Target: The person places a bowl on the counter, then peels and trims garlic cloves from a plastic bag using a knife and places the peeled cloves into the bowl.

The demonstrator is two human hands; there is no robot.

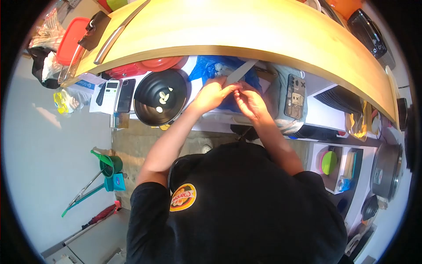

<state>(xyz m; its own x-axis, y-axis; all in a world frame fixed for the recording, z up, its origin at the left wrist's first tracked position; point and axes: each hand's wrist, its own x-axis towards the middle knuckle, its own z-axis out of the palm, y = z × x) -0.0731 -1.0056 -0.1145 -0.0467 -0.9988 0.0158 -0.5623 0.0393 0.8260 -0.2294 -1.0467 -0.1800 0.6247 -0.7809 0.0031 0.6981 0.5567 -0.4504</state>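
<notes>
My left hand [211, 95] is closed round the handle of a knife [241, 72], blade angled up and away to my right, prob. so the edge stays clear of my palm; its thumb reaches across to meet my right hand [251, 102]. That one has its fingertips drawn in by the thumb, other fingers loosely curled; can't tell if they pinch a small bit or just touch, too tiny to see. Both hands are over the blue plastic bag [201, 67], prob. b/c scraps can drop straight in. The pale pieces [163, 96], maybe garlic, sit in the black bowl [143, 104] to my left, apart from the bag, approx. within easy reach, so clean bits don't mix w/ waste; a phone [295, 94] lies on the grey cloth [276, 103] to my right, prob. for cushioning; a 2nd knife [115, 37] lies up on the wooden counter [198, 26].
</notes>
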